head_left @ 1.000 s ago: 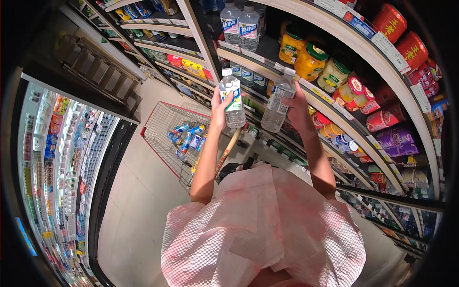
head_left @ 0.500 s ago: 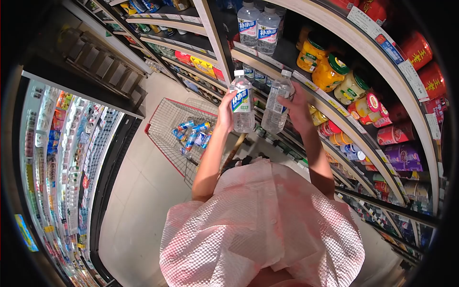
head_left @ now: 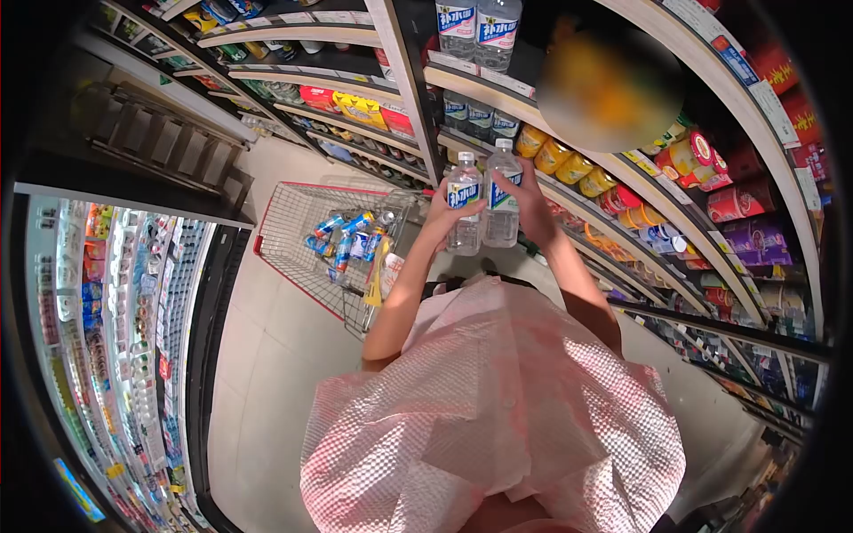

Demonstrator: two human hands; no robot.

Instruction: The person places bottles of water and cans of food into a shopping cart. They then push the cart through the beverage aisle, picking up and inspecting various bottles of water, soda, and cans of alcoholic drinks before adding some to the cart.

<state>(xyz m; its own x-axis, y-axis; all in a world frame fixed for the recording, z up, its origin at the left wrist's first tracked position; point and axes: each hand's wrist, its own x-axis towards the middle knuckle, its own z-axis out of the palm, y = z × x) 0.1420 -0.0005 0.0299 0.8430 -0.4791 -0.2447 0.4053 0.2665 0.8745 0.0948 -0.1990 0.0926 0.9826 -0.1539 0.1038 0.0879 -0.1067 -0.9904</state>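
Observation:
Two clear plastic drink bottles with white caps and blue-and-white labels are held upright, side by side, in front of my chest. My left hand (head_left: 442, 216) is wrapped round the left bottle (head_left: 465, 236), its thumb across the front below the label. Round the right bottle (head_left: 502, 229) my right hand (head_left: 531, 202) is closed, with the thumb over the label. Both bottles sit close together, the right one slightly higher. Beyond them, similar bottles (head_left: 480, 120) stand on a lower shelf, and two more bottles (head_left: 495, 40) stand on the shelf above.
A wire shopping cart (head_left: 298, 200) with a red rim stands to the left, holding several blue-and-yellow cans (head_left: 345, 249). Shelves (head_left: 613, 147) with jars and tubs run along the right. A stocked display case (head_left: 115, 338) lines the far left. A wooden ladder-like rack (head_left: 169, 133) stands behind.
The two bottles have come closer together, the right one moving left and turning its label to the front. The view has shifted slightly, showing more of the cart.

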